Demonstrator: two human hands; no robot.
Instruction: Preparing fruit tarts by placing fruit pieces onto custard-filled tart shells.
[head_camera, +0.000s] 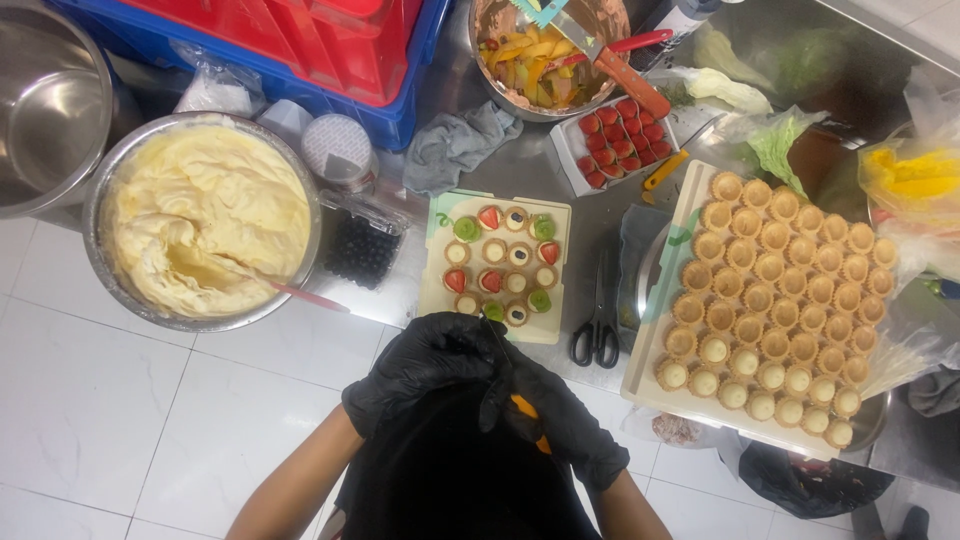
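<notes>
Down low, the left hand (425, 365) and the right hand (560, 415), both in black gloves, are pressed close together, and the right hand is squeezed around something orange (527, 412), but I cannot tell what it is or if the left hand grips it too. Just above the hands sits a small tray (555, 215) of little tarts with fruit on top. A big bowl of yellow cream (205, 215) is on the left, scissors (598, 320) and a board of plain tart shells (770, 300) on the right.
</notes>
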